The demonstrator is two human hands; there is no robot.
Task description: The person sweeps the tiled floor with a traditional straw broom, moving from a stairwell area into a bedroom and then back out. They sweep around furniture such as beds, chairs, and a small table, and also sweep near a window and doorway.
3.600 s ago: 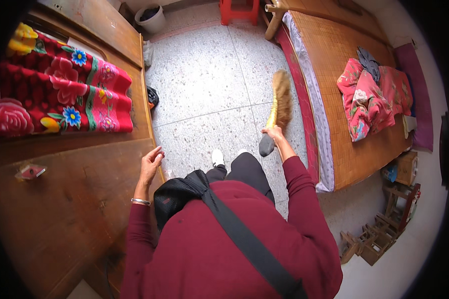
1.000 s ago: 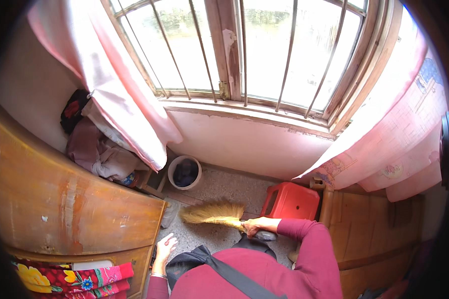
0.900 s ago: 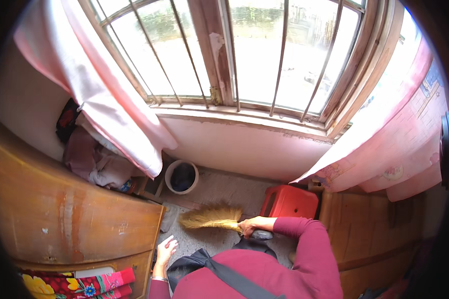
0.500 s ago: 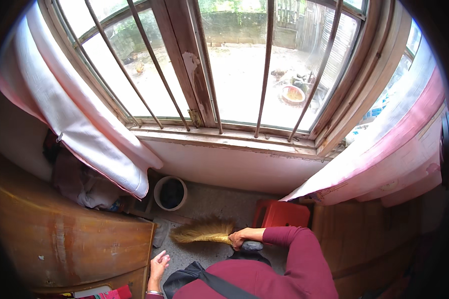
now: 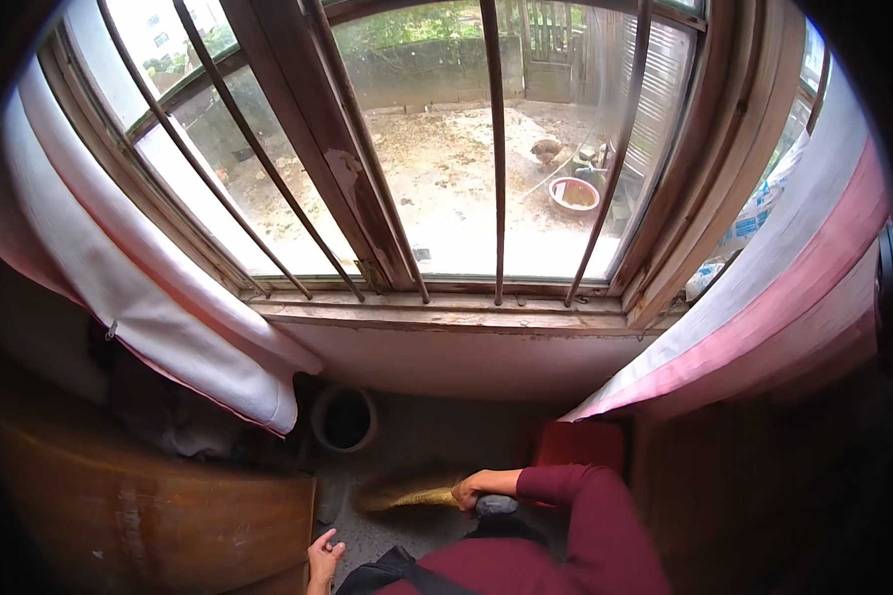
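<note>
My right hand (image 5: 471,490) is closed around a straw broom (image 5: 412,498) where its handle meets the bristles. The bristles point left, low over the grey floor, and look smeared by motion. Lower left, beside the edge of a wooden furniture panel, my left hand (image 5: 323,555) holds nothing, its fingers apart and partly bent. Beyond the broom, against the wall under the window, stands a pale round bucket (image 5: 343,418) with a dark inside. A red plastic stool (image 5: 578,448) is just beyond my right forearm, partly covered by my sleeve.
A brown wooden panel (image 5: 169,516) bounds the floor on the left, and dark wood (image 5: 724,496) on the right. Pink and white curtains hang at the left (image 5: 159,288) and right (image 5: 744,288). Ahead is a barred window with a wooden sill (image 5: 446,315); outside lies a yard with a basin (image 5: 574,194).
The view has tilted up, so window, bucket and stool sit lower, and the room looks darker. The broom's bristles have blurred. My right hand keeps its hold; my left stays apart from it.
</note>
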